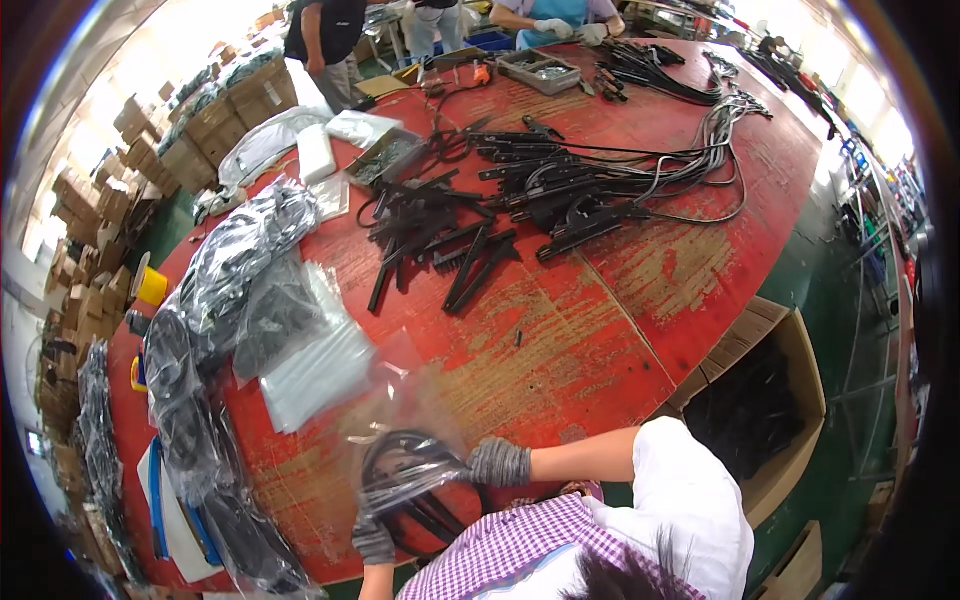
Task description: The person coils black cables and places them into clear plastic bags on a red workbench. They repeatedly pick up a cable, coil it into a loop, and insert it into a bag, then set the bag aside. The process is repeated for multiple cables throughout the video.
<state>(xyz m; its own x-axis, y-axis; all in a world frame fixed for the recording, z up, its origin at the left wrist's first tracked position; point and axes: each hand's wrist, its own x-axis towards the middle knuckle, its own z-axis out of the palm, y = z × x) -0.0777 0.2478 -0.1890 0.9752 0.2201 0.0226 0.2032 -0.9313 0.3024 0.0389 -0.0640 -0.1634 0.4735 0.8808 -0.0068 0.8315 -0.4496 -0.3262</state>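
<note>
A clear plastic bag (400,484) with a coiled black cable (430,517) partly in it is at the near edge of the red table. My right hand (500,463), in a grey knit glove, closes on the bag's right side. On the lower left, my gloved left hand (373,540) grips the bag's other side; its fingertips are partly hidden. The bag's thin upper end lies flat on the table. Just beyond and left of it rests a stack of flat clear bags (318,375).
Bagged black cables (178,375) form a long pile on the left. Loose black parts (430,225) and bundled cables (570,190) lie farther off. A cardboard box (800,400) with black items stands right of the table (560,370). Co-workers stand at the far side, one with gloved hands (555,28).
</note>
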